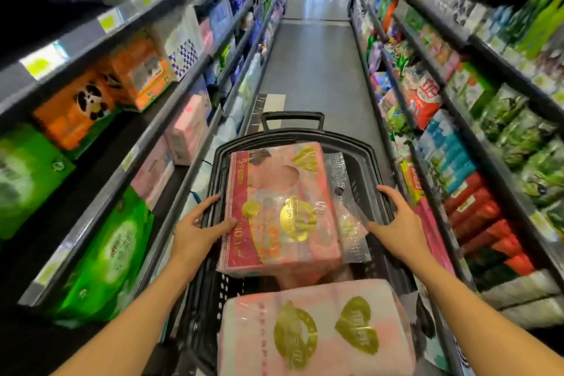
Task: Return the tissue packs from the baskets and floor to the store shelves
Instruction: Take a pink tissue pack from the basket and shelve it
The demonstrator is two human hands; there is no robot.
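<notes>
A pink tissue pack (283, 207) with gold seals and a red side lies on top of a black shopping basket (360, 143) in the aisle. A second pink pack (314, 333) with gold hearts sits nearer to me, at the basket's near end. My left hand (198, 229) rests at the top pack's left edge, thumb on the pack and fingers spread along the basket rim. My right hand (396, 223) hovers with its fingers spread at the basket's right rim, beside the pack's loose plastic flap. Neither hand has closed around anything.
Shelves line both sides of the narrow aisle. On the left are green packs (106, 256), orange panda packs (79, 107) and pink tissue packs (186, 128). The right shelves hold red, blue and green goods (476, 204). The grey floor (317, 70) runs ahead beyond the basket's handle (292, 115).
</notes>
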